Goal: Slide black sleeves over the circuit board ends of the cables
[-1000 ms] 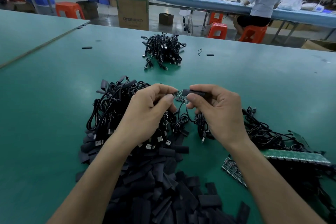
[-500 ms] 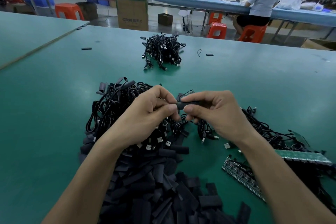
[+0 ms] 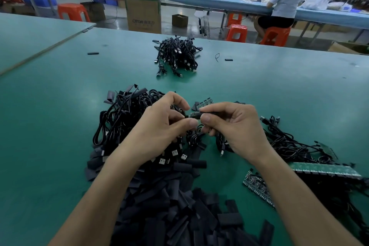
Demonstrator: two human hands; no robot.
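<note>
Step in hand: you are drawing one black sleeve [image 3: 196, 115] over the board end of a cable [image 3: 194, 138], held just above the worktop [image 3: 50, 110] at the centre of the view.
Left hand: your left hand [image 3: 159, 132] pinches the cable end between thumb and forefinger, at 9 o'clock from the sleeve.
Right hand: your right hand [image 3: 235, 128] is curled round the sleeve, forefinger above and thumb below, at 3 o'clock from it. The two hands meet fingertip to fingertip.
Board end: it seems to be inside the sleeve mouth already, but your fingers cover it, so I cannot tell how deep it sits.
How to do it well: hold the board flat and in line with the sleeve, not tilted. Grip lightly with the right hand so the tube is not squashed shut. Push with the left and pull with the right along one line. If a corner catches, ease back instead of forcing it. Stop once the sleeve covers the whole board.
Sleeve stock: the heap of loose sleeves [image 3: 169, 205] lies at 6 o'clock, between your forearms.
Cables waiting: a cable tangle [image 3: 123, 114] lies at 9 o'clock, partly under the left hand.
Likely finished: a far bundle [image 3: 177, 56] lies at 12 o'clock, well apart.
Spare boards: green board strips [image 3: 323, 170] lie at 4 o'clock.
</note>
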